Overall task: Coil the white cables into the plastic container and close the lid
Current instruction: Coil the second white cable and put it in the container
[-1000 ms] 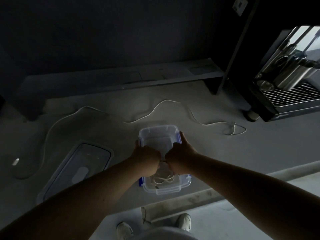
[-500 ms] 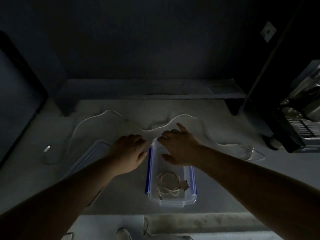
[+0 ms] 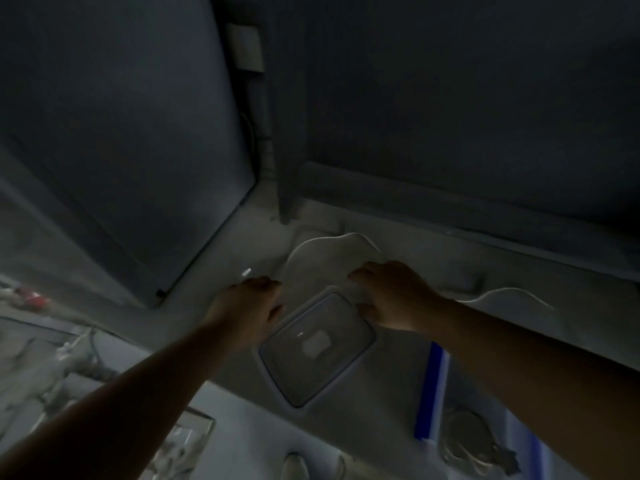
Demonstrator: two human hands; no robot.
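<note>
The scene is dim and blurred. A clear plastic lid (image 3: 317,348) lies flat on the grey counter between my hands. My left hand (image 3: 247,303) hovers by its left corner, fingers curled, nothing in it. My right hand (image 3: 391,294) rests at the lid's far right corner, beside a white cable (image 3: 325,239) that loops behind it. The cable's plug end (image 3: 246,271) lies left of my left hand. Another white cable (image 3: 512,292) runs off to the right. The clear container with a blue clip (image 3: 433,393) sits lower right, holding a coiled cable (image 3: 467,441).
A dark wall panel rises on the left and a dark shelf (image 3: 450,202) runs along the back of the counter. Blurred clutter (image 3: 52,358) lies at the lower left. A shoe (image 3: 294,465) shows at the bottom edge.
The view has swung left. Both hands have left the container and moved left to the lid and the loose cable; the container now sits at the lower right.
</note>
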